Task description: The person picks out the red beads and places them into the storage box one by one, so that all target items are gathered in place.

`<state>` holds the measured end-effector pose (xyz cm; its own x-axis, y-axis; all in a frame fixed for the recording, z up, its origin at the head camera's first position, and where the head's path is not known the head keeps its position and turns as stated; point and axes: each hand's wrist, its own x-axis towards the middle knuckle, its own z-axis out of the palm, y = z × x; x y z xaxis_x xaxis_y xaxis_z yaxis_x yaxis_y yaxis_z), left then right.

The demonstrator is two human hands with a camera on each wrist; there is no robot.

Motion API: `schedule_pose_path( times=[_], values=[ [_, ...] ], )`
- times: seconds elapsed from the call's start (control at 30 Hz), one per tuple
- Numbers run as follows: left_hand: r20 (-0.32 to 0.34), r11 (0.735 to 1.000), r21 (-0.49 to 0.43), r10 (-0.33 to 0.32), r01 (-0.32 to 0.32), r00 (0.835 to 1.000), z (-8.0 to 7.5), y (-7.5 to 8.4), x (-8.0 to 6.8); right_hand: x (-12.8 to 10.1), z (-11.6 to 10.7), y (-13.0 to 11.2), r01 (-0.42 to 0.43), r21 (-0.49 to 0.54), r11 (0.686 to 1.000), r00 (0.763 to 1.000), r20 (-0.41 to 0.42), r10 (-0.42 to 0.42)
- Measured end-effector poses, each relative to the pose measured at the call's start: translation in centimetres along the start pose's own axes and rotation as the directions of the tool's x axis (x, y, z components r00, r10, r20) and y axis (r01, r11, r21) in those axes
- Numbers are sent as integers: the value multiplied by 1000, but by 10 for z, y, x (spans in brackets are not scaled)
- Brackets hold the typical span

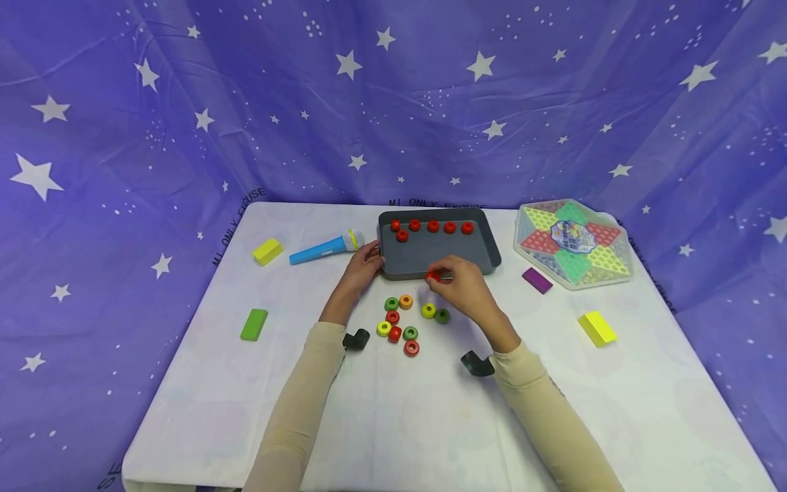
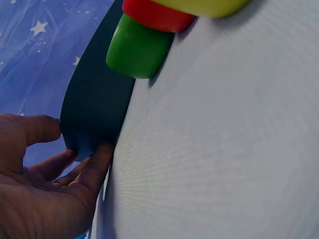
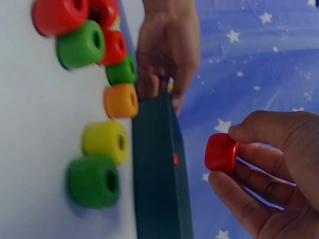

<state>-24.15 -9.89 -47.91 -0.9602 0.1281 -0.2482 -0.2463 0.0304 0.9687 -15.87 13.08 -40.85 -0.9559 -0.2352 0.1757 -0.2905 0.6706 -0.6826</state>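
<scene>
In the head view a dark grey tray (image 1: pixel 439 258) lies toward the back of the table, with several red beads (image 1: pixel 433 226) in its far part. My left hand (image 1: pixel 361 268) holds the tray's near left corner, thumb at the rim and fingers low on the outer wall. Over the near edge, my right hand (image 1: pixel 462 285) pinches a red bead (image 3: pixel 220 153) between thumb and fingertip. Loose beads on the table before the tray include an orange bead (image 1: pixel 406 301), a yellow bead (image 1: pixel 428 311), a dark green bead (image 1: pixel 442 316) and a red bead (image 1: pixel 411 348).
Left of the tray lie a blue toy microphone (image 1: pixel 326 249), a yellow block (image 1: pixel 267 251) and a green block (image 1: pixel 254 324). To the right are a hexagonal game board (image 1: pixel 574 256), a purple block (image 1: pixel 537 280) and another yellow block (image 1: pixel 597 329). Purple starry cloth hangs behind.
</scene>
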Motion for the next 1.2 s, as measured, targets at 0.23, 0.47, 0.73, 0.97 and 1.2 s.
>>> schedule_pose_path(
  times=[0.23, 0.47, 0.73, 0.97, 1.2],
  values=[
    [-10, 1000, -3, 8, -8, 1000, -1, -1, 0, 21, -13, 8, 26, -13, 1000, 997, -67, -26],
    [-10, 1000, -4, 21, -21, 1000, 0, -2, -2, 46, -21, 18, 14, -55, 998, 997, -81, -18],
    [3, 1000, -6, 18, -18, 1000, 2, -1, -4, 78, -22, 27, -17, -79, 997, 996, -87, 11],
    [1, 1000, -9, 20, -20, 1000, 0, 2, -5, 105, -21, 26, -31, -89, 996, 997, -69, 25],
    [-4, 1000, 0, 15, -15, 1000, 0, 1, -4, 129, -10, 29, -10, -158, 987, 1000, 27, 15]
  ],
)
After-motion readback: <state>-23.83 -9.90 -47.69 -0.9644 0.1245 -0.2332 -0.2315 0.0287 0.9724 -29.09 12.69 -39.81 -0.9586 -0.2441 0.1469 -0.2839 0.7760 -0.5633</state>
